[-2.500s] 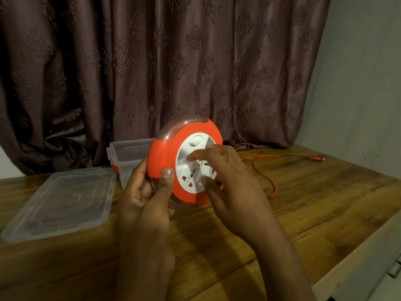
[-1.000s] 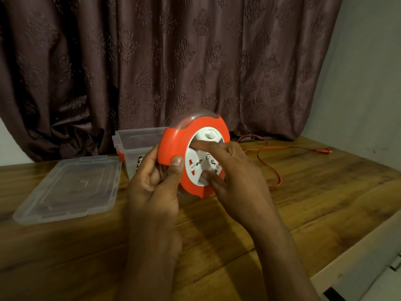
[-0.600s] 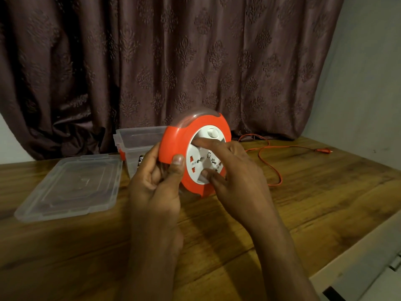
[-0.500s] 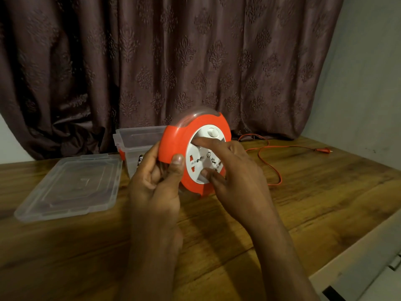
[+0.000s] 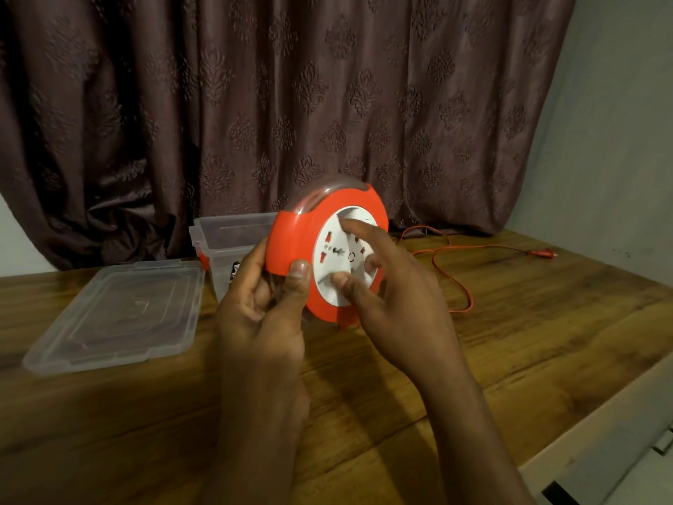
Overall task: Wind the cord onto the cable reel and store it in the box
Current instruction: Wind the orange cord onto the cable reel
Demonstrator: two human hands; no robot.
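the round orange plastic cable reel (image 5: 291, 242) with a white socket face is held upright above the brown wooden table (image 5: 510, 340), near the middle of the scene, its white face turned toward the camera and slightly to the right. a clear domed cover sits along its top edge.

the left hand (image 5: 262, 311) grips the reel's left rim: the thumb lies flat over the front of the orange band and the fingers curl round behind it. the right hand (image 5: 397, 304) is half spread in front of the white face, its fingers loosely bent. the forefinger reaches up to the top of the white disc, and the thumb and another fingertip rest on the lower part of it; whether they press into a recess or only touch the surface is hard to tell from here.

a thin orange cord (image 5: 451, 271) trails from behind the right hand, loops over the table to the right and far side, and ends in a small orange plug (image 5: 544, 254) lying near the far right edge of the table, well apart from the reel.

behind the reel and to its left stands an open clear plastic storage box (image 5: 225, 235) with a dark sticker low on its near wall. its clear flat lid (image 5: 116, 315) lies on the table just beside the box, to the left and nearer. a dark patterned curtain (image 5: 255, 103) hangs along the far side, and a pale wall (image 5: 619, 140) closes the right.
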